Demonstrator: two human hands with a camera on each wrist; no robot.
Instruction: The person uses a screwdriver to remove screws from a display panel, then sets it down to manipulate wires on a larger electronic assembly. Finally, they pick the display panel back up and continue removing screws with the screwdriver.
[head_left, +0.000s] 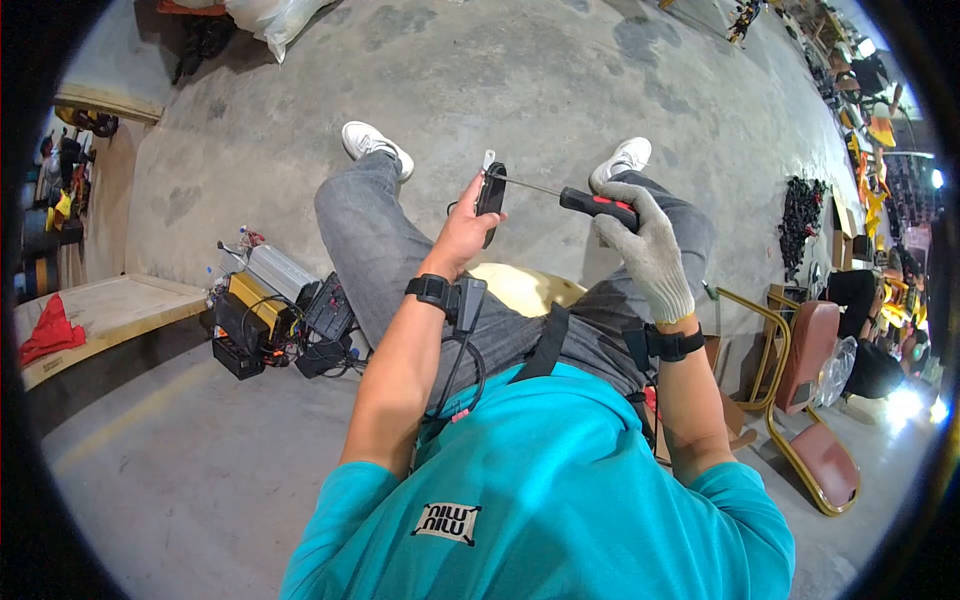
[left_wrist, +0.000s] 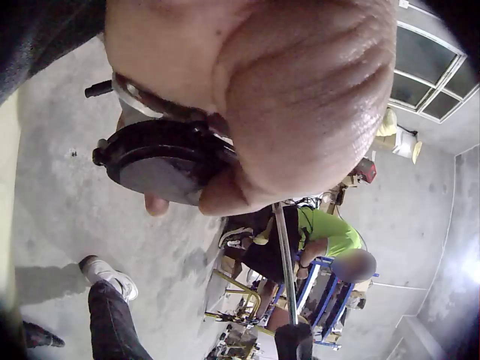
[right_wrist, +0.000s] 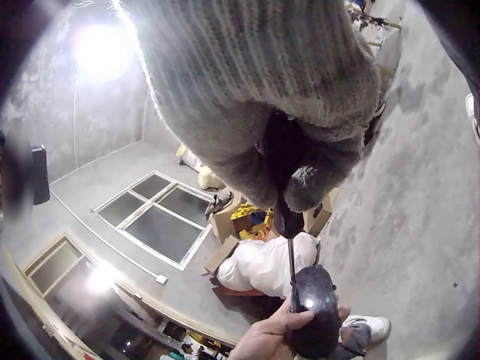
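While the bare left hand (head_left: pixel 464 235) grasps a black oval part (head_left: pixel 494 192) between the spread legs (head_left: pixel 362 215), the gloved right hand (head_left: pixel 650 248) clenches a screwdriver (head_left: pixel 590 203) aimed at it, and a cardboard box (right_wrist: pixel 223 226) holds yellow items (right_wrist: pixel 251 223).

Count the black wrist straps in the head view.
2: the left strap, below the left hand holding a black part; the right strap, below the right hand gripping a screwdriver.

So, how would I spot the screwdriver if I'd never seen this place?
Start at the teal shirt, then look beyond it to the gloved right hand. It grips the screwdriver. A long thin metal shaft sets it apart from the rounded black part in the bare left hand.
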